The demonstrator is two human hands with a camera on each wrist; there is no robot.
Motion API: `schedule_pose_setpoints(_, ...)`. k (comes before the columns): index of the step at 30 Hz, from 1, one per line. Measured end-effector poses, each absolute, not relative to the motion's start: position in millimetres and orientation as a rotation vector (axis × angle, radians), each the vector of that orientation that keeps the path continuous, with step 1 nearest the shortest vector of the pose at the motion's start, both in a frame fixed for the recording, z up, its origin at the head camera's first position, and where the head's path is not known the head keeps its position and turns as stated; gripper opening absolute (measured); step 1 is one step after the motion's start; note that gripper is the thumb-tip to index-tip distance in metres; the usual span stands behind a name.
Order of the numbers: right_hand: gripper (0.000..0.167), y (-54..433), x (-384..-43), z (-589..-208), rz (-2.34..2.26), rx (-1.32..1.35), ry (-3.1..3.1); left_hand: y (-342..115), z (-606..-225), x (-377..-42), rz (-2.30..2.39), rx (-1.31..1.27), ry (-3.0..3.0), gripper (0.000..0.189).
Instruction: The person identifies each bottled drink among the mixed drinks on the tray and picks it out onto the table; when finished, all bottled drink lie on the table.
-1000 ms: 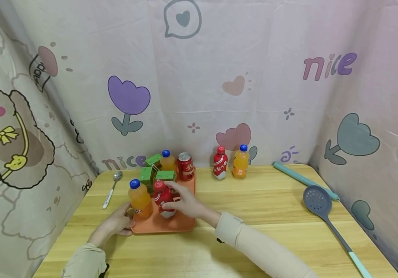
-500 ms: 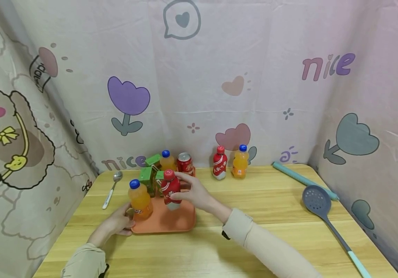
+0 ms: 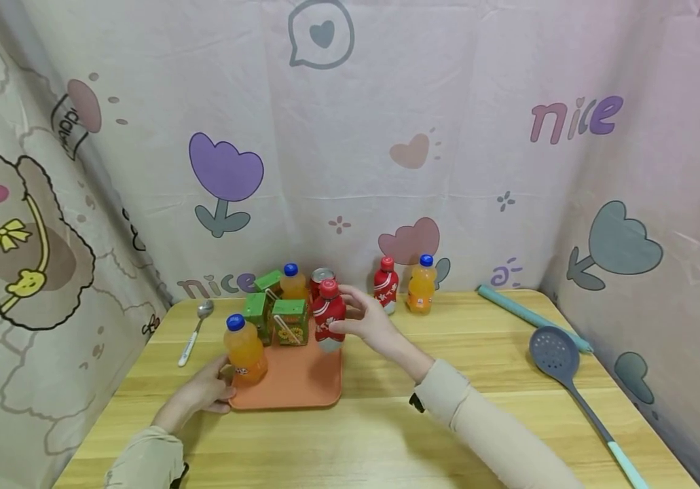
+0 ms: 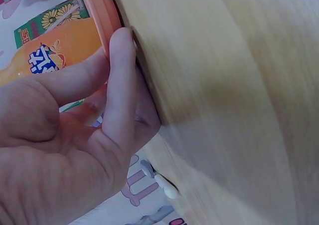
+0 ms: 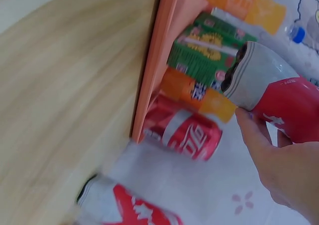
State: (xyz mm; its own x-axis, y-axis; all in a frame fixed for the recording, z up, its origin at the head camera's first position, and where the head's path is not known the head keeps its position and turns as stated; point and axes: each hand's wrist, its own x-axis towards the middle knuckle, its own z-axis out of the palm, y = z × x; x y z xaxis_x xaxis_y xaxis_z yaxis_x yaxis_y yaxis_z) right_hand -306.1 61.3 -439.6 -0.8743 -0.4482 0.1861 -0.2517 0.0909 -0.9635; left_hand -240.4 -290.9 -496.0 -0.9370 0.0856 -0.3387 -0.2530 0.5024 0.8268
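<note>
With fingers and thumb curled round it, the right grip (image 3: 373,327) holds a red bottle (image 3: 328,314) upright at its left, seemingly lifted over the orange tray (image 3: 301,388)'s right edge, while the left grip (image 3: 199,391), farther off, pinches that tray's near-left corner, and desk (image 3: 441,350) stretches rightward from the right grip toward a skimmer (image 3: 554,353).

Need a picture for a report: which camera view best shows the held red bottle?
The head view: the held red bottle shows from top to bottom in the right hand. The right wrist view gives its lower part close, the top out of frame. In the left wrist view I cannot identify it.
</note>
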Motion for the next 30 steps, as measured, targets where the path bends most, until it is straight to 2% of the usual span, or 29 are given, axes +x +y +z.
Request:
schedule_pose_setpoints(6, 0.065, 84, -310, -438, -1.912, -0.705, 2.229, -291, -493, -241, 1.401, -0.14, 2.416, 0.08)
schedule_pose_setpoints(18, 0.072, 129, -324, -440, -2.058, -0.445, 2.169, -294, -497, -240, 1.402, -0.153, 2.412, 0.081)
schedule_pose_setpoints(30, 0.076, 182, -343, -450, -2.084, -0.341, 2.141, -294, -499, -241, 1.415, -0.133, 2.41, 0.081)
